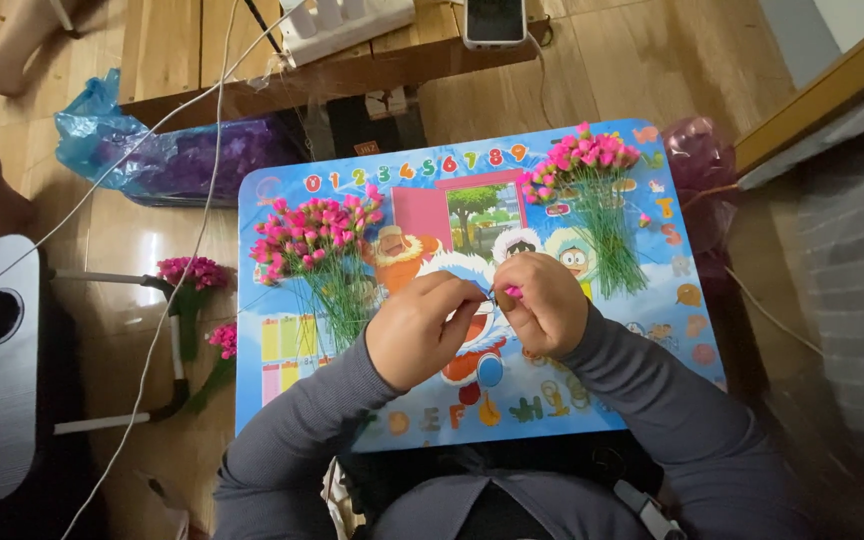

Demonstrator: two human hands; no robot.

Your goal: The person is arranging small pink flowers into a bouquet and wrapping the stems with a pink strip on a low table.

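Left hand (420,330) and right hand (544,300) pinch 1 pink flower bud (513,292) on probably thin wire stem; light, fragile; grip stem just under bud.

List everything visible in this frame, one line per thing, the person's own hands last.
small table: one, blue with cartoon print, centre
flower bunches on table: two, pink heads, green stems, left and right
bunches on floor: two, pink, left of table
plastic bag: one, blue, upper left
power strip: one, white, on wooden bench
phone: one, dark screen, bench
single flower: one, pink, pinched in right fingers
left hand: at its thin stem
right hand: holding flower
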